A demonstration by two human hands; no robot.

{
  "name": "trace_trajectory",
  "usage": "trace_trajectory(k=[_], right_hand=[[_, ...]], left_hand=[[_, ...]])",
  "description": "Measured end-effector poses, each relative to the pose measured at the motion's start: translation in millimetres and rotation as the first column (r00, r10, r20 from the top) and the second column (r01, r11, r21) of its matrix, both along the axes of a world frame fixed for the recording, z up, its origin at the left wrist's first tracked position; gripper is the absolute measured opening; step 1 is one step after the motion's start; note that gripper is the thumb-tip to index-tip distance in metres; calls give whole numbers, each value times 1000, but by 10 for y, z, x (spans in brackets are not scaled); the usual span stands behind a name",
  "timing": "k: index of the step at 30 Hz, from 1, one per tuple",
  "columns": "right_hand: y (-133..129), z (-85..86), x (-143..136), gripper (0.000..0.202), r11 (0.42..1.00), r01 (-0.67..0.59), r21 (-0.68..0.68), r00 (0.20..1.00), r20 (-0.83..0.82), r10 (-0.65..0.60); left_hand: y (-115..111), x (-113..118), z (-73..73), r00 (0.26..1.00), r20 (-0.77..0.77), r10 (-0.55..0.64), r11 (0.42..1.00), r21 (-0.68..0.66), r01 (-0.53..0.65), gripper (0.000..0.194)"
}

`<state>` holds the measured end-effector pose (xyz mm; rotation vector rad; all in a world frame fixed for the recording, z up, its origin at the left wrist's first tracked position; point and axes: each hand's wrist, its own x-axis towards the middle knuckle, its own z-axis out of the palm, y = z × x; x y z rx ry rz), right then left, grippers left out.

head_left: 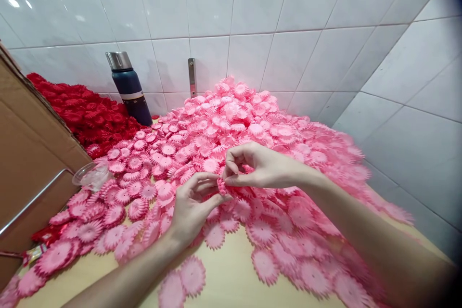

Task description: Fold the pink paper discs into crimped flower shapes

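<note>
Before me, near the middle of the head view, my left hand (195, 204) pinches a small crumpled pink fabric flower piece (221, 186) between thumb and fingers. From the right, my right hand (252, 166) meets it, thumb and forefinger closed at the upper edge of the same piece. Whether the right fingertips hold anything else is too small to make out. Behind and around both hands spreads a big heap of pink flower pieces (234, 120), round with fringed edges. A few flat ones (192, 275) lie on the pale table (227, 269) by my left forearm.
Left of the heap stand a dark blue bottle (132, 91) with a steel cap and a pile of red flower pieces (83, 110). A cardboard box (32, 154) borders the left side, near a clear plastic tub (92, 175). White tiled walls (252, 0) close the back and right.
</note>
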<state>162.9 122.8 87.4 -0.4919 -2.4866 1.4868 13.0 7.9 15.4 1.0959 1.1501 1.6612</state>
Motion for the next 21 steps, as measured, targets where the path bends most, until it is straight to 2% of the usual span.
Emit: trace_trajectory(k=[15,21], right_hand=[[2,32,17,26,1000,-18,-26,1000,-3,18],[4,33,9,26,1000,-11,3,1000,13,11]], left_hand=[[-7,-7,-32,999,-26,-32,999,3,32,29],[12,-5,-36,999,-24,-25,1000,0,25,30]])
